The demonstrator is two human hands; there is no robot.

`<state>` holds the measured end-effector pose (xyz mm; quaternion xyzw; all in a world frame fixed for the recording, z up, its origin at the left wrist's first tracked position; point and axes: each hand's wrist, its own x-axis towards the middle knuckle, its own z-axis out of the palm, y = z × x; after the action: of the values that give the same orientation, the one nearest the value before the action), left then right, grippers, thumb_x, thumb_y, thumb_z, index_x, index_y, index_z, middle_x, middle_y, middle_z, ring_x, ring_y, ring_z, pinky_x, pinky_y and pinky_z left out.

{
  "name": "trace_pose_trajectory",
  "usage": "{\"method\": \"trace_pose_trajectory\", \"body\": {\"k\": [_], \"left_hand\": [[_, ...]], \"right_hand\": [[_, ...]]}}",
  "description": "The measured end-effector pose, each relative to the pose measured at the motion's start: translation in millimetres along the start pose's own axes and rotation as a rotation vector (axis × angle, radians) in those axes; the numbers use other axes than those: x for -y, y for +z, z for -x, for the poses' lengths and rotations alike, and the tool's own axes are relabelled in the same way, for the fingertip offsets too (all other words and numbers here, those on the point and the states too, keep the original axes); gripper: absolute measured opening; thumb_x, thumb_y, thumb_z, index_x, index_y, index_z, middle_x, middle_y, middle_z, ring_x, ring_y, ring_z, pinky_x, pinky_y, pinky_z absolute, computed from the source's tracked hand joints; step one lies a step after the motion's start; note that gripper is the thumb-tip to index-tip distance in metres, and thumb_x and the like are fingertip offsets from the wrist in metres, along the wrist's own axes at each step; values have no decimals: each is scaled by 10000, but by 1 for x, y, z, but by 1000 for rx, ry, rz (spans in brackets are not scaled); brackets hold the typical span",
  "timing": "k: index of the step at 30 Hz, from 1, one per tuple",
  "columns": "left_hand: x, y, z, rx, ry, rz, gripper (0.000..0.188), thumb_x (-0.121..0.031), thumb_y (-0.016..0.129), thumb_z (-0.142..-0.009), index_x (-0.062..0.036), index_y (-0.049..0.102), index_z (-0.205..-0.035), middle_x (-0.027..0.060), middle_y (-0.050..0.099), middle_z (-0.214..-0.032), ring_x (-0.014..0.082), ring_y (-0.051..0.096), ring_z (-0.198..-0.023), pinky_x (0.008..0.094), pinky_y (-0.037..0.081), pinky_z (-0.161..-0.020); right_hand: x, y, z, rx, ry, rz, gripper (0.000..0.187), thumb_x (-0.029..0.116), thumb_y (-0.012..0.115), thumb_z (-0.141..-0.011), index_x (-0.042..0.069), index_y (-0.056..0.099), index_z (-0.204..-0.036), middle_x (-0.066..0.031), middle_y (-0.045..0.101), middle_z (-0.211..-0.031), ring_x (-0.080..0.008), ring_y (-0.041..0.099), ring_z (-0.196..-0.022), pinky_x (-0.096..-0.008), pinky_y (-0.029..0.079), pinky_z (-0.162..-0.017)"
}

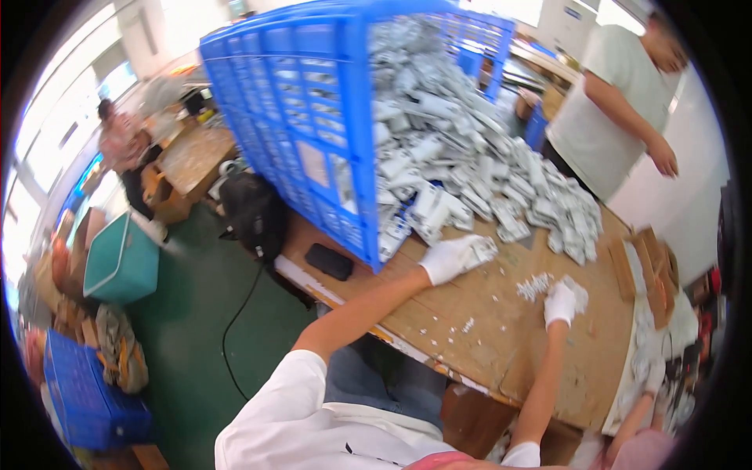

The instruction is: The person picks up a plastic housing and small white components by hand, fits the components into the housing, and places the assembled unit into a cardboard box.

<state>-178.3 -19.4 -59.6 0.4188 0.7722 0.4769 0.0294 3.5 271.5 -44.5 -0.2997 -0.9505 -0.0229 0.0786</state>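
Note:
My left hand (448, 265), in a white glove, is closed on a small white plastic part (482, 251) at the front of a large heap of similar white parts (478, 168). To the right, my right hand (558, 305), also gloved, is closed around something whitish and partly see-through (580, 296); its kind is too blurred to make out. Just left of that hand lies a little pile of tiny white pieces (534, 287). More of these bits are scattered over the wooden table (501, 345). The heap spills from a blue plastic crate (313, 141) tipped on its side.
A black case (328, 262) lies beside the crate, and a black bag (252, 207) is at the table's left edge. Cardboard pieces (650, 270) stand at the right edge. One person (611, 110) stands beyond the table; another person's gloved hand (655, 376) works at lower right.

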Motion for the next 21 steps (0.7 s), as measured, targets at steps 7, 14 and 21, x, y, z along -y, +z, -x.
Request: {"method": "trace_pose_trajectory", "body": {"k": [7,14,21], "left_hand": [[-11,5,2,-39,29,299,743,13,534,-785,-102,360,-1499,195,572,-1313,294,588,-1196,360,468,-996],[-20,6,13,-35,-33,385,473,-192,743,-815,-94,551,-1236,129,681,-1066,243,675,-990,344,529,-863],[-29,6,13,-64,-57,288,419,-279,741,-803,-48,588,-1117,167,693,-1006,294,688,-953,379,533,-811]], "right_hand": [[95,-49,33,-391,-238,-534,107,8,634,-759,50,631,-857,-156,628,-836,-345,621,-749,-448,504,-690],[181,-21,41,-510,-552,-778,152,-51,629,-827,38,618,-950,-151,600,-959,-337,603,-903,-414,492,-796],[181,-20,45,-541,-453,-730,91,-35,640,-830,35,607,-878,-130,536,-926,-326,555,-905,-433,458,-807]]}}
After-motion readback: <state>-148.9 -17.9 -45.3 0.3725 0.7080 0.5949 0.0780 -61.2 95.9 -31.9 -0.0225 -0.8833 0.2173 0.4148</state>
